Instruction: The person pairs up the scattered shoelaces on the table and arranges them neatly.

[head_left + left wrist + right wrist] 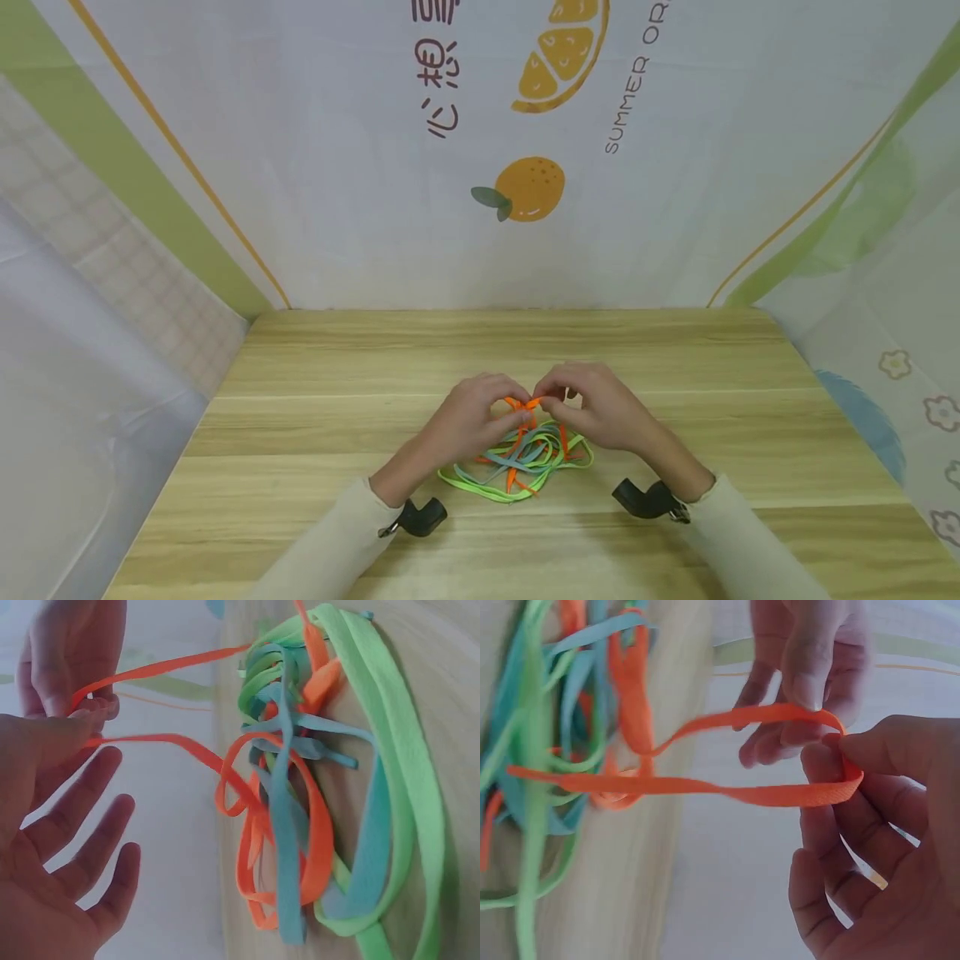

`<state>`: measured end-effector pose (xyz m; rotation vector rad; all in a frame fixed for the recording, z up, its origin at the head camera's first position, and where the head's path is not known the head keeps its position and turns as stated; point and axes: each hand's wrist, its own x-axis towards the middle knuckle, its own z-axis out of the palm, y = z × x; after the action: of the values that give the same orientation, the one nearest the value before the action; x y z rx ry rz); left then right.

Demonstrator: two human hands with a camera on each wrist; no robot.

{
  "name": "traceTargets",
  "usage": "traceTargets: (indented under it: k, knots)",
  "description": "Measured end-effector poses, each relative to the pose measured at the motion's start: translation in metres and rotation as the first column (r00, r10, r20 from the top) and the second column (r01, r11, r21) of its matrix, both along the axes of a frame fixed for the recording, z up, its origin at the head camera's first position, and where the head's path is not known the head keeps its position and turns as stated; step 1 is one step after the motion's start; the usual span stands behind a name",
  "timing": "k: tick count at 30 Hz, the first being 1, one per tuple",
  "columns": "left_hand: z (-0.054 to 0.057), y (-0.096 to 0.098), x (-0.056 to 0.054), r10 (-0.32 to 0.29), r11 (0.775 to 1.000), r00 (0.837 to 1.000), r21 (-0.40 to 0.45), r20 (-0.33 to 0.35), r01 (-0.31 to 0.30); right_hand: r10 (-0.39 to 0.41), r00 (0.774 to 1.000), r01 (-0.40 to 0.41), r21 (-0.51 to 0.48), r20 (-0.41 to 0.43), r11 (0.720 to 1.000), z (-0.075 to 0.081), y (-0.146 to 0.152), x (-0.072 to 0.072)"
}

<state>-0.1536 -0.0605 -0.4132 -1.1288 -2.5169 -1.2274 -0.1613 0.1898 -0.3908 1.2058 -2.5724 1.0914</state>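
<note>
One orange lace (795, 796) was caught in both grips on my feeds, above the middle of the wooden table (225, 500). The left hand (472, 421) pinched it between thumb and index finger, with its other fingers spread loosely. The right hand (596, 408) pinched it too, at a bend, between thumb and fingertips, so I read both grips as closed on the orange. Their fingertips were close together; I could not tell whether they touched.

From there two orange strands ran, raised off the table, to a tangle (517, 450) that lay just on the near side of the fingers. In that heap I made out a green lace (367, 667), looping out to the near left, and a blue-grey lace (285, 825) crossing over some of the orange.

Beyond the far edge I had a white cloth (375, 233) printed with an orange fruit (532, 187). On the near side, pale sleeves (742, 533) covered the forearms, and a black wrist mount (423, 518) stuck out at each cuff.
</note>
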Motion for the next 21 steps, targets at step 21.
traceTargets:
  k: [21]
  knots:
    - [0.029, -0.021, 0.011, 0.054, 0.971, 0.991, 0.223, 0.122, -0.080, -0.110, 0.993, 0.115, -0.147, 0.044, 0.982, 0.024, 0.020, 0.004]
